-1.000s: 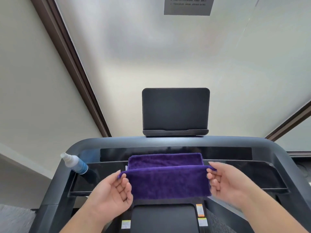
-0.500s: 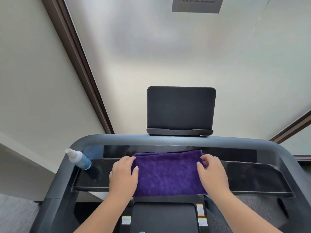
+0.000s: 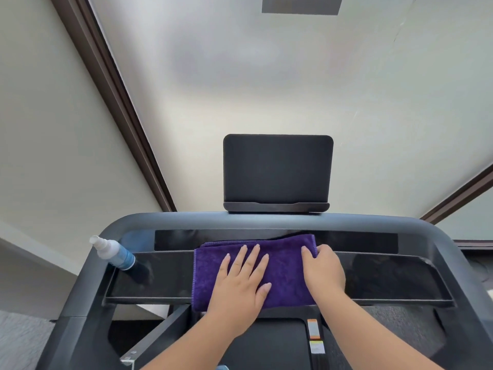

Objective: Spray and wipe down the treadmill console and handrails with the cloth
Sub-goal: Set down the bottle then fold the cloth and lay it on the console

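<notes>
The purple cloth [image 3: 256,271], which a second ago was held up by its two corners, now lies folded flat on the middle of the treadmill console [image 3: 400,276]; the left hand [image 3: 241,284] presses on it with straight, spread fingers, and the right hand [image 3: 324,271] curls its fingers over the cloth's right edge. The folding seems finished and wiping can probably begin. The glossy shelf is free on both sides of the cloth, but on its left end the spray bottle [image 3: 116,253] leans at the raised rim, so a stroke that way has less room.
</notes>
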